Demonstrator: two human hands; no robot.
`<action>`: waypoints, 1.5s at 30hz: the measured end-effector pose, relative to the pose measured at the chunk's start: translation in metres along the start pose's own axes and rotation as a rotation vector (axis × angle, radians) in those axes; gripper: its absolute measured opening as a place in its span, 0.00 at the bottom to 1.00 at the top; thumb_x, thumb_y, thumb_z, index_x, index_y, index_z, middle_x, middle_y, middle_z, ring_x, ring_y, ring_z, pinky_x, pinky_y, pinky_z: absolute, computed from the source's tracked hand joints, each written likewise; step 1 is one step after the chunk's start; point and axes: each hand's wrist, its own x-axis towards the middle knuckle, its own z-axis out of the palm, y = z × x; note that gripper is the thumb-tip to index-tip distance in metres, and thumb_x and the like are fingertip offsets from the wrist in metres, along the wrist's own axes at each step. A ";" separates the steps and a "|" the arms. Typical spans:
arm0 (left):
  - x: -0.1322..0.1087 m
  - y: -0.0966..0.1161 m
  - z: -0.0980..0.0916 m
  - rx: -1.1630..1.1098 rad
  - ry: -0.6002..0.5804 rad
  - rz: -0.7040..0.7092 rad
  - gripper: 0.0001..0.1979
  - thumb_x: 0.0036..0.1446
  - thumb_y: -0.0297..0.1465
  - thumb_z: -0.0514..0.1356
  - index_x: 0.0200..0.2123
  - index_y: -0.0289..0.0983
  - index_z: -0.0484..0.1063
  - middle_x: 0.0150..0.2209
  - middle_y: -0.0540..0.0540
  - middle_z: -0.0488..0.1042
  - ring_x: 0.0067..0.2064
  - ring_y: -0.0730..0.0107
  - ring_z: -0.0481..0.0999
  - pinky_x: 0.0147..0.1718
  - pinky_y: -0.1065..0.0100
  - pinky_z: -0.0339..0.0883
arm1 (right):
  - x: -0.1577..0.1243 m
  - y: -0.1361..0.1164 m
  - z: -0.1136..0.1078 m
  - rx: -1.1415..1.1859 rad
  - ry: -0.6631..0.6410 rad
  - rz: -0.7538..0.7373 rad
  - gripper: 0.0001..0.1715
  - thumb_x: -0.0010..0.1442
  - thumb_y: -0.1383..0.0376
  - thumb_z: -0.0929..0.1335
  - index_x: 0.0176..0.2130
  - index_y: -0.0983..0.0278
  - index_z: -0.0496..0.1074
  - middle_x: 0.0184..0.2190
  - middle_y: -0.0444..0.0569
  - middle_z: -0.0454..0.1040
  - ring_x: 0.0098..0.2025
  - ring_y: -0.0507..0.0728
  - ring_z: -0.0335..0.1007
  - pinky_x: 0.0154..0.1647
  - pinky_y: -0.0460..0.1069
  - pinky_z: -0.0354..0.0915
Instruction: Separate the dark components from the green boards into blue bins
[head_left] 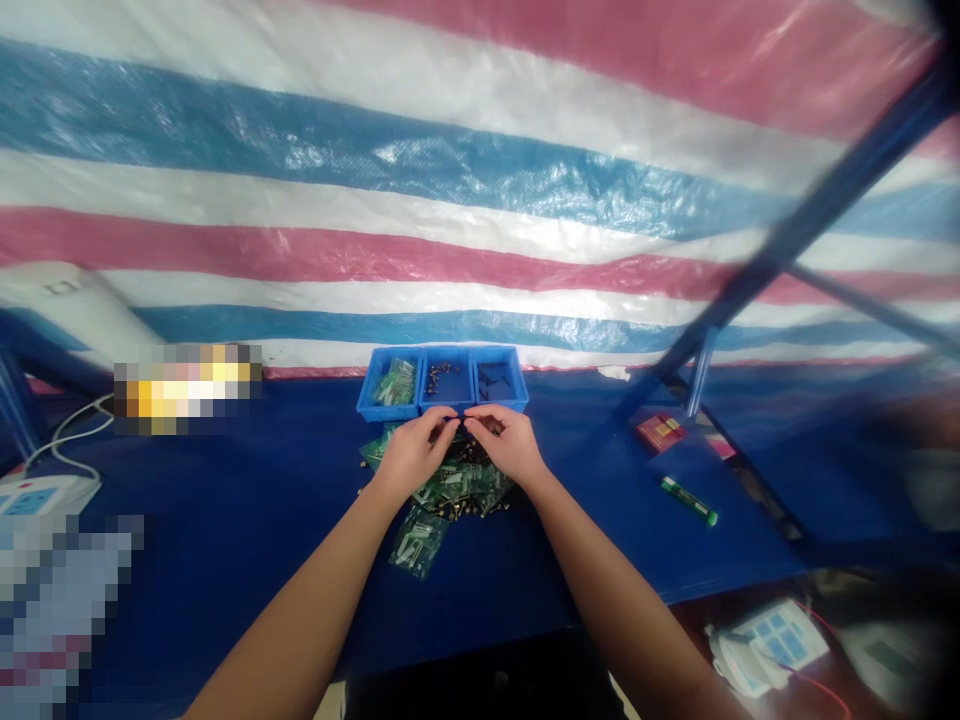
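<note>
Both my hands meet over a heap of small green plastic bags [442, 490] and tiny brass parts on the blue table [247, 520]. My left hand [414, 450] and my right hand [508, 440] are closed in pinches, fingertips almost touching, on something too small to name. Just behind them stand three joined blue bins [444, 380]: the left holds green bags, the middle small dark parts, the right a few dark pieces. One green bag [418, 540] lies apart, nearer to me.
A striped red, white and blue tarp [480, 200] hangs behind the table. A green marker [688, 500] and a red box [660, 430] lie at right by a blue metal frame [787, 240]. A white power strip [37, 492] sits at left.
</note>
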 end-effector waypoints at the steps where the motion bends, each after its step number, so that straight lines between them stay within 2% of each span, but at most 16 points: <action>1: 0.000 0.000 0.000 0.001 0.000 0.006 0.15 0.66 0.41 0.51 0.47 0.40 0.69 0.30 0.50 0.76 0.29 0.69 0.76 0.30 0.71 0.67 | 0.000 0.000 0.000 0.016 -0.001 0.009 0.13 0.56 0.59 0.70 0.39 0.62 0.78 0.35 0.50 0.80 0.35 0.57 0.76 0.38 0.51 0.73; 9: 0.001 0.001 -0.001 0.021 -0.010 0.016 0.15 0.68 0.40 0.47 0.41 0.40 0.69 0.27 0.51 0.75 0.28 0.70 0.76 0.28 0.72 0.64 | 0.000 0.003 0.003 0.071 -0.018 0.056 0.15 0.55 0.58 0.71 0.42 0.62 0.78 0.34 0.49 0.80 0.35 0.56 0.76 0.39 0.51 0.73; 16: 0.000 0.000 0.000 0.016 0.005 0.010 0.16 0.66 0.42 0.50 0.48 0.40 0.69 0.29 0.50 0.76 0.28 0.69 0.75 0.27 0.72 0.65 | 0.001 0.002 0.001 0.116 -0.011 0.079 0.14 0.55 0.58 0.71 0.40 0.62 0.77 0.35 0.50 0.80 0.36 0.57 0.77 0.40 0.51 0.73; 25: 0.001 0.002 -0.003 0.031 -0.013 0.037 0.15 0.67 0.40 0.48 0.43 0.40 0.71 0.31 0.49 0.77 0.29 0.69 0.75 0.28 0.72 0.64 | 0.001 0.005 0.003 0.099 -0.009 0.078 0.15 0.55 0.57 0.71 0.41 0.62 0.77 0.34 0.49 0.80 0.34 0.56 0.77 0.38 0.51 0.74; 30: 0.000 0.001 -0.001 0.024 0.016 0.017 0.15 0.66 0.41 0.52 0.48 0.41 0.70 0.30 0.51 0.76 0.29 0.71 0.75 0.27 0.72 0.64 | 0.002 0.002 0.001 0.161 0.005 0.104 0.14 0.54 0.58 0.71 0.39 0.62 0.77 0.34 0.50 0.80 0.35 0.57 0.78 0.39 0.51 0.74; 33: -0.001 -0.001 0.001 0.042 0.040 0.026 0.14 0.66 0.41 0.52 0.46 0.41 0.71 0.29 0.51 0.76 0.29 0.70 0.75 0.28 0.72 0.64 | 0.003 0.000 0.001 0.187 0.006 0.122 0.13 0.54 0.59 0.72 0.39 0.63 0.77 0.33 0.50 0.80 0.34 0.57 0.78 0.39 0.52 0.74; 37: 0.000 -0.002 0.001 0.062 0.038 0.029 0.14 0.66 0.40 0.50 0.45 0.41 0.72 0.33 0.49 0.77 0.31 0.69 0.76 0.30 0.71 0.65 | 0.003 -0.002 0.002 0.215 -0.007 0.136 0.15 0.53 0.58 0.72 0.39 0.63 0.77 0.34 0.50 0.80 0.34 0.57 0.78 0.40 0.52 0.74; 40: 0.000 -0.001 0.000 0.065 0.031 0.030 0.15 0.67 0.41 0.50 0.45 0.40 0.72 0.35 0.48 0.78 0.32 0.68 0.76 0.32 0.71 0.65 | 0.003 -0.003 0.002 0.240 -0.008 0.164 0.15 0.52 0.58 0.73 0.39 0.64 0.78 0.31 0.49 0.80 0.32 0.56 0.78 0.38 0.52 0.74; 42: 0.000 -0.001 -0.001 0.070 0.028 0.028 0.15 0.67 0.41 0.50 0.46 0.40 0.72 0.35 0.48 0.78 0.32 0.68 0.76 0.31 0.71 0.65 | 0.004 -0.002 0.001 0.246 0.011 0.213 0.16 0.51 0.57 0.73 0.38 0.64 0.78 0.28 0.48 0.79 0.29 0.56 0.77 0.34 0.51 0.74; 45: 0.000 0.001 -0.002 0.081 0.027 0.016 0.16 0.67 0.41 0.49 0.47 0.40 0.72 0.34 0.48 0.78 0.31 0.68 0.76 0.28 0.72 0.65 | 0.008 0.001 -0.004 0.276 0.128 0.295 0.19 0.49 0.56 0.74 0.37 0.67 0.78 0.25 0.48 0.78 0.27 0.56 0.76 0.33 0.51 0.74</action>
